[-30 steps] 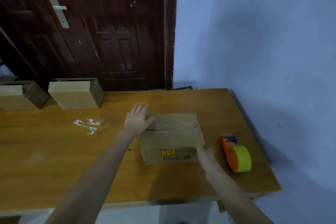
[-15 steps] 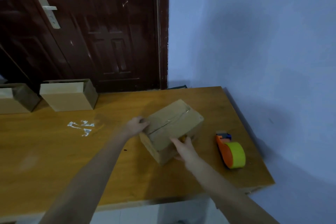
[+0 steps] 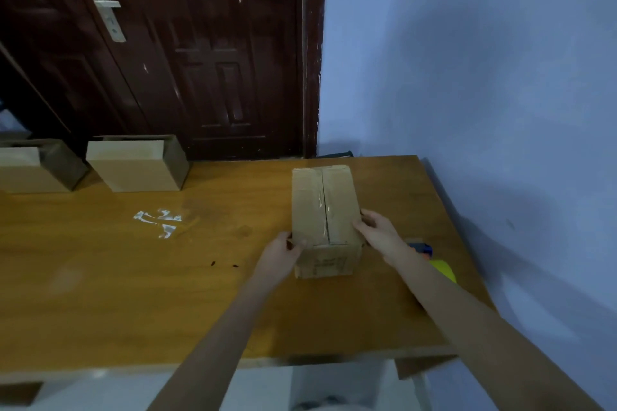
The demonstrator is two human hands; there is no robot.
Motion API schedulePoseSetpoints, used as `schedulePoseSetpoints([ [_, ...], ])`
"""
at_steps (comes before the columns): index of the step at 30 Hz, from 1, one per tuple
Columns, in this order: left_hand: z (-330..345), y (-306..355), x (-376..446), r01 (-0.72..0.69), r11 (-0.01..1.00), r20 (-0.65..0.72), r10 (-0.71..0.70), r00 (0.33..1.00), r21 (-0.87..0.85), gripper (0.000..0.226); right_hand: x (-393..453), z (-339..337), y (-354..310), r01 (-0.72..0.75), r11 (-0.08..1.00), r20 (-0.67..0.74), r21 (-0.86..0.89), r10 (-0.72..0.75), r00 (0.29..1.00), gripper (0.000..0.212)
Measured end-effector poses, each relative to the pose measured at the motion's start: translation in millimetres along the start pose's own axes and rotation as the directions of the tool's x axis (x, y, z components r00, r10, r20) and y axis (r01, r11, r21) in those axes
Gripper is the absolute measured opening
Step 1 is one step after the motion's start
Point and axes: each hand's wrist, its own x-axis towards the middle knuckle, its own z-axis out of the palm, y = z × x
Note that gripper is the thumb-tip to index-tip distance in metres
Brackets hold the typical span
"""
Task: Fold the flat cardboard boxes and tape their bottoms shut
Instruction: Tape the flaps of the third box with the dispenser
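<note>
A folded cardboard box (image 3: 322, 207) stands on the wooden table (image 3: 100, 277) with its taped seam on top, running away from me. My left hand (image 3: 283, 252) grips its near left corner, thumb on top. My right hand (image 3: 379, 233) grips the near right edge, fingers curled onto the top flap. Clear tape shines along the seam. An orange tape dispenser (image 3: 439, 264) with a yellow roll lies just right of the box, mostly hidden behind my right forearm.
Two more folded boxes, one (image 3: 133, 165) and another (image 3: 31, 170), stand at the back left of the table. Scraps of clear tape (image 3: 160, 220) stick to the tabletop. A dark door is behind, a blue wall to the right.
The box has been turned about a quarter turn, so the seam now points away from me. Both hands shifted to its near corners. My right arm now covers most of the dispenser.
</note>
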Motion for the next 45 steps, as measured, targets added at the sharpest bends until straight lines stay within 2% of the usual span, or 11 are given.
schedulePoseSetpoints([
  [5,-0.5,-1.3,1.6,0.010,1.000,0.006,-0.010,1.000,-0.011,0.057,2.4,0.7,6.0,0.034,0.994,-0.034,-0.102,-0.038,0.999,0.052],
  [9,1.5,0.6,-2.5,-0.009,0.998,-0.008,0.009,1.000,-0.063,0.059,-1.6,-3.9,7.6,0.142,0.947,-0.070,-0.289,-0.169,0.983,0.049],
  [12,2.4,-0.8,-2.9,0.013,0.996,-0.011,-0.014,1.000,-0.090,0.060,-14.3,-21.1,17.2,0.219,0.868,-0.183,-0.446,-0.328,0.927,0.051],
  [15,2.6,-0.2,-4.7,0.028,0.999,-0.048,-0.031,0.998,-0.044,0.057,-33.8,-48.1,42.2,0.156,0.820,-0.334,-0.551,-0.387,0.859,0.058],
  [19,9.4,8.1,-11.1,-0.158,0.971,-0.295,0.207,0.933,0.181,0.052,-60.3,-73.1,90.3,-0.048,0.850,-0.444,-0.524,-0.225,0.867,0.076],
  [22,18.5,25.0,-12.4,-0.320,0.904,-0.364,0.410,0.836,0.284,0.041,-70.6,-74.9,121.6,-0.172,0.884,-0.424,-0.434,-0.032,0.905,0.099],
  [25,29.9,39.8,-14.7,-0.414,0.847,-0.376,0.522,0.766,0.332,0.030,-74.4,-67.6,145.9,-0.215,0.922,-0.389,-0.322,0.078,0.918,0.111],
  [29,41.2,45.2,-19.1,-0.481,0.808,-0.339,0.583,0.739,0.341,0.022,-73.1,-57.2,165.0,-0.125,0.984,-0.434,-0.130,0.057,0.899,0.100],
  [34,52.9,50.9,-34.2,-0.564,0.720,-0.271,0.684,0.678,0.405,0.020,-70.6,-55.5,164.8,-0.064,0.998,-0.491,-0.009,0.051,0.870,0.053],
  [40,89.6,62.2,-50.7,-0.758,0.519,0.041,0.814,0.579,0.396,0.036,-76.2,-65.7,143.4,-0.002,0.999,-0.516,0.039,0.022,0.856,0.036],
  [45,112.5,87.3,-39.0,-0.768,0.437,0.250,0.768,0.590,0.468,0.067,-88.4,-74.3,108.8,0.043,0.984,-0.465,0.172,0.043,0.884,0.033],
])
